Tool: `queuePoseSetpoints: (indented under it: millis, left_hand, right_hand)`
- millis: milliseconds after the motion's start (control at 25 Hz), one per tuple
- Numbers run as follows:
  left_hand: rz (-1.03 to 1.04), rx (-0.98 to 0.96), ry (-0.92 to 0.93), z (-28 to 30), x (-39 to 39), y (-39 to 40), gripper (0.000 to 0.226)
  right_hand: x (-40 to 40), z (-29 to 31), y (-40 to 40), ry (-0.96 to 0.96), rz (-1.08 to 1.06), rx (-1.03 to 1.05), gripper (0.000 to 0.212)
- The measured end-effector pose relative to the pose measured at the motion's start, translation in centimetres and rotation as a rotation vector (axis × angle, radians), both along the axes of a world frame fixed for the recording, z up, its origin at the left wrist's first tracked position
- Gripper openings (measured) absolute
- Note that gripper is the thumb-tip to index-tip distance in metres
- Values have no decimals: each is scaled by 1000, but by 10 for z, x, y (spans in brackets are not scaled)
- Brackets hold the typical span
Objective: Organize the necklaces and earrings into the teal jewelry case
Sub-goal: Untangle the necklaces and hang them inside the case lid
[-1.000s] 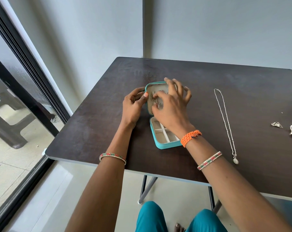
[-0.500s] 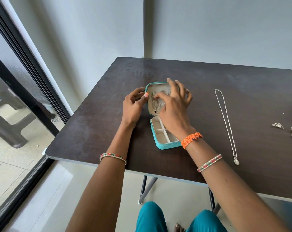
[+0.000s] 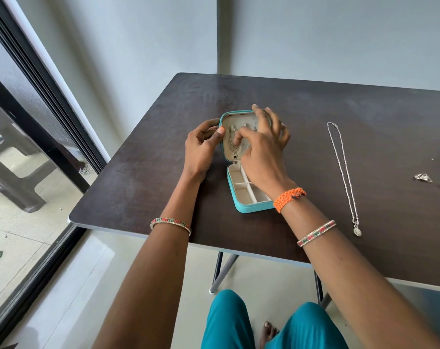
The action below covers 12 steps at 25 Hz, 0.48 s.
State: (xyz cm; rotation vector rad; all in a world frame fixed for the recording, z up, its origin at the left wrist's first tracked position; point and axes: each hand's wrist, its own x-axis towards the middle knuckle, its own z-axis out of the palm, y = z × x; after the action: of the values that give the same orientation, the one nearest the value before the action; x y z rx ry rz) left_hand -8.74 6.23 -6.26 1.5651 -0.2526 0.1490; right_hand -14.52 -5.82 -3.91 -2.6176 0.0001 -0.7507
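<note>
**Hanging a chain in the lid**

The left hand is gripping the lid edge of the teal case, thumb on its rim. The right hand is pinching a chain against the lid lining (pendant dangling toward the hinge). The long necklace is lying lengthwise to the right, nearer the right hand; earrings are lying farther right. Nothing is standing between them on the table.
</note>
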Motion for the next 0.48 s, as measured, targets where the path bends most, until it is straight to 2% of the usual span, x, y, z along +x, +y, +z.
queuePoseSetpoints:
  millis: [240, 480]
  left_hand:
    - [11, 16, 9, 2, -2, 0, 23]
    - [4, 44, 34, -1, 1, 0, 24]
  right_hand:
    - [1, -1, -1, -32, 1, 16, 33]
    - [-11, 8, -23, -197, -101, 319, 54]
